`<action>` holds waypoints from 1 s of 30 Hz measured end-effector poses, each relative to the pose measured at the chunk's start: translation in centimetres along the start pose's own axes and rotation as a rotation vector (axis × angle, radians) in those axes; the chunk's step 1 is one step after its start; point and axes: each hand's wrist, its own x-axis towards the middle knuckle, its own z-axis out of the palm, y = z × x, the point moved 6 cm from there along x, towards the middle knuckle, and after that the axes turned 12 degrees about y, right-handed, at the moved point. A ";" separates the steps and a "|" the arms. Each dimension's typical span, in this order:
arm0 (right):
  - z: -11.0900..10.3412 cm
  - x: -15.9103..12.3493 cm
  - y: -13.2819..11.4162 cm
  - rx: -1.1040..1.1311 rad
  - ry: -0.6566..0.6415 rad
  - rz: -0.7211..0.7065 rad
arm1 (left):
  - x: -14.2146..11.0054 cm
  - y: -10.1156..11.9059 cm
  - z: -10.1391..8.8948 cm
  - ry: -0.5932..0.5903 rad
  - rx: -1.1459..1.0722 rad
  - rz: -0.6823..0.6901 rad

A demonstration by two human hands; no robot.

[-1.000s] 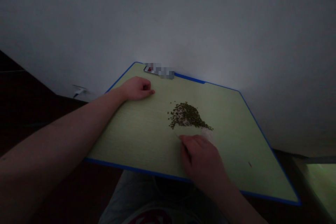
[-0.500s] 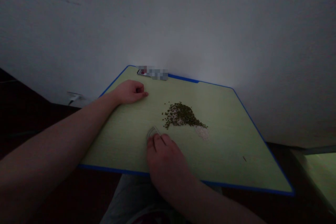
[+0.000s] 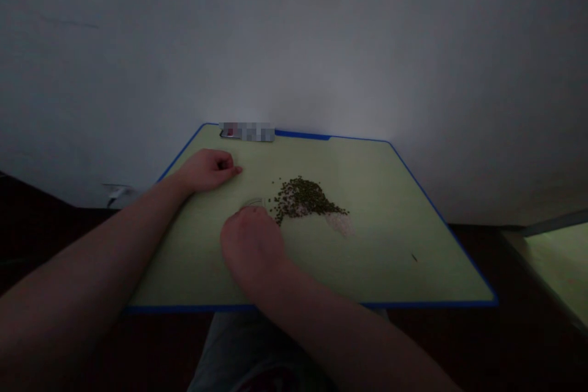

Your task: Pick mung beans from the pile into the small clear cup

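While the left hand (image 3: 209, 170) rests curled on the green board (image 3: 367, 196), the right hand (image 3: 252, 249) hunches at a small clear piece (image 3: 252, 202) by the beans (image 3: 301, 198), its grip hidden

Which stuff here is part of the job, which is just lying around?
Job: right hand at small clear curved piece; heap of dark green seeds; pale grains.
Lying about: blurred flat device; lone seed; wall plug.

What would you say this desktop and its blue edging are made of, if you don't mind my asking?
The desktop looks like laminate over board: smooth, pale green, with a faint wood-like grain and a soft sheen. The blue edging is probably plastic banding, judging by its thin, even strip, though the dim light leaves that open.
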 end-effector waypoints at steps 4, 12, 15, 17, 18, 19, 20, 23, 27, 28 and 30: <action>-0.2 -0.6 1.1 -0.017 0.014 0.099 | 0.0 0.1 -0.1 -0.005 0.004 -0.004; -0.8 -2.8 2.6 -0.081 -0.028 0.137 | 0.0 -0.2 0.1 0.010 -0.016 0.015; -1.2 -4.1 3.0 -0.119 -0.017 0.121 | -0.1 -0.2 0.1 0.007 -0.009 0.019; -1.3 -5.1 3.5 -0.133 -0.024 0.118 | -0.1 -0.3 0.0 0.008 -0.011 0.009; -1.3 -5.5 3.8 -0.144 -0.023 0.126 | -0.1 -0.3 0.0 0.005 -0.017 0.006; -1.4 -6.0 4.1 -0.150 -0.023 0.122 | -0.1 -0.3 0.0 0.005 -0.024 0.011; -1.4 -6.5 4.3 -0.149 -0.015 0.107 | -0.1 -0.2 0.1 0.005 -0.031 0.015; -1.7 -7.7 4.8 -0.162 0.050 0.031 | -0.1 -0.2 0.1 0.021 -0.037 0.020; -1.9 -9.4 5.2 -0.177 0.162 -0.074 | -0.1 -0.1 0.0 0.027 -0.043 0.025; -1.9 -9.9 5.2 -0.178 0.190 -0.091 | -0.1 -0.1 0.0 0.027 -0.045 0.024; -1.9 -10.8 5.1 -0.172 0.237 -0.130 | -0.1 -0.1 0.0 0.023 -0.047 0.016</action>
